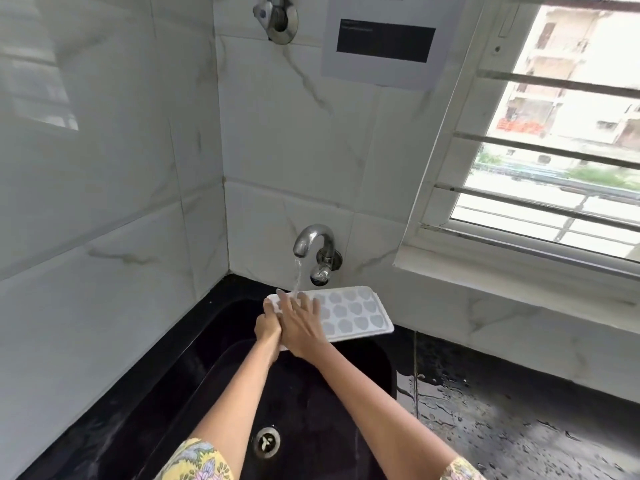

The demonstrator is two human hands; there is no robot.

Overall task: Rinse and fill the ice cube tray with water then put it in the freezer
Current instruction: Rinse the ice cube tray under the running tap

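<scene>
Gripping ice cube tray (349, 313): left hand (267, 328); right hand (300, 323) flat atop.

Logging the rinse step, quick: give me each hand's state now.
Left hand: closed, its grip on the near-left end of the ice cube tray.
Right hand: open, fingers spread flat on the tray.

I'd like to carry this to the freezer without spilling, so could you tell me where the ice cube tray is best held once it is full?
Probably by its two short ends. The ice cube tray is long, flat and shallow, with a thin rim around the cells. The left hand already grips the near-left end; the right hand, now lying flat on the cells under the tap, could take the free far-right end, keeping it level.
</scene>
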